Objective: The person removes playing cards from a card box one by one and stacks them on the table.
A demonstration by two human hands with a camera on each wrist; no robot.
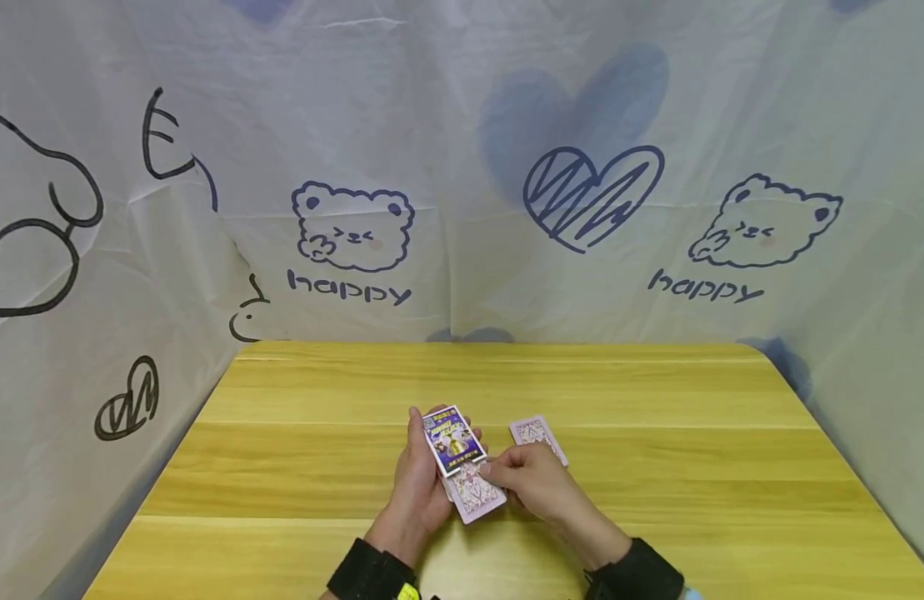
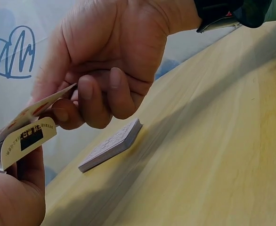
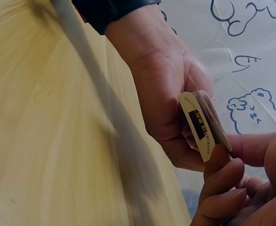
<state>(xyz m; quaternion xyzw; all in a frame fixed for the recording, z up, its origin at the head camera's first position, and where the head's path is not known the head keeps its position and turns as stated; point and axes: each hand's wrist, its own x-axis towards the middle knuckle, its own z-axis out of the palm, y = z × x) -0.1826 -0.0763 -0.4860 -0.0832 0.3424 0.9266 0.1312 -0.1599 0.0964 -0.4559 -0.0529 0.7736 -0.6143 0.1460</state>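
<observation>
My left hand [image 1: 415, 487] holds a purple and yellow playing-card box [image 1: 456, 442], thumb along one side. Pink-patterned playing cards [image 1: 478, 493] stick out of its near end. My right hand [image 1: 540, 485] pinches the edge of these cards between thumb and finger. In the left wrist view, red marks show on a card face [image 2: 36, 107], beside the box's cream end flap [image 2: 29, 143] with dark print. That flap [image 3: 198, 127] stands out in the right wrist view too. How far the cards reach into the box is hidden.
A squared stack of pink-backed cards [image 1: 536, 432] lies on the wooden table [image 1: 694, 467], just beyond my right hand. White cloth [image 1: 462, 167] with drawn bears and hearts hangs behind the table and at both sides.
</observation>
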